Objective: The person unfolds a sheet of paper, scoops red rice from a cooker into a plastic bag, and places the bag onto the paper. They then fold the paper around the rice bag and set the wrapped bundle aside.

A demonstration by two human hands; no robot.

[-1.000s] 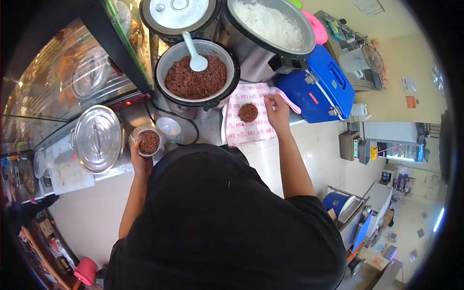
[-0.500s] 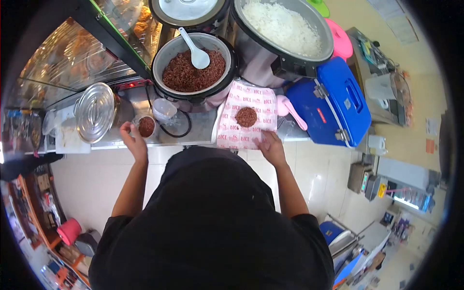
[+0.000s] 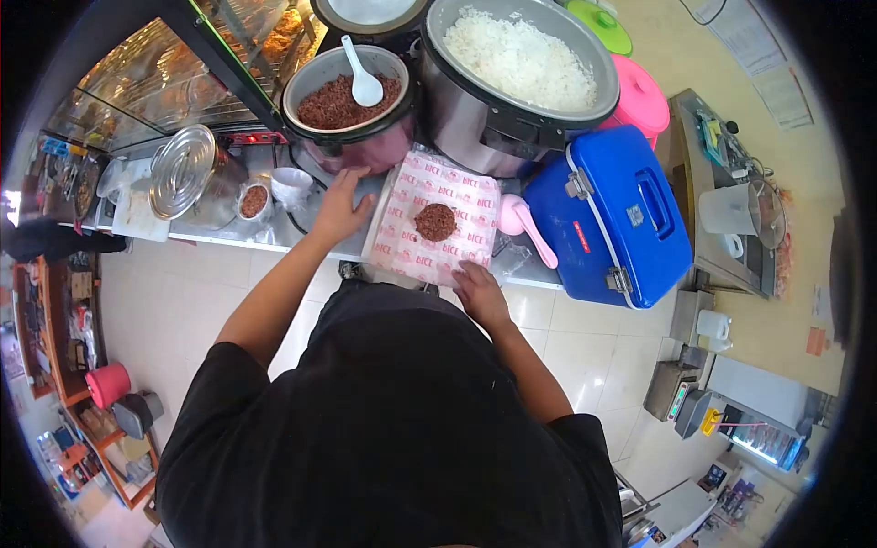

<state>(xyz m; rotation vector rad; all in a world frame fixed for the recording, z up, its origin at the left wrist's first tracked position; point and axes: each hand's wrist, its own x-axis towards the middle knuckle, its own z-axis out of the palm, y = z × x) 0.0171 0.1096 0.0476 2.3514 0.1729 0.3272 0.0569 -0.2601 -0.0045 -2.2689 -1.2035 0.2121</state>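
Note:
A round mound of reddish-brown rice (image 3: 436,222) lies on printed paper (image 3: 470,196) at the counter's edge. Just left of the paper, my left hand (image 3: 342,208) is raised with its fingers apart, holding nothing. My right hand (image 3: 480,294) touches the paper's lower right edge, fingers spread. Behind the paper stand a cooker of red rice (image 3: 333,108) with a white scoop (image 3: 366,89) on the rice and a larger cooker of white rice (image 3: 521,64). A small cup of red rice (image 3: 254,200) sits to the left.
Beside the cup are a clear bowl (image 3: 291,183) and a lidded steel pot (image 3: 184,171). A pink scoop (image 3: 528,228) and a blue cooler box (image 3: 614,215) are on the right. A glass food warmer (image 3: 164,73) stands at the back left.
My left hand has moved right, from beside the small cup to near the paper's left edge. My right hand stays at the paper's lower edge. The camera view has shifted.

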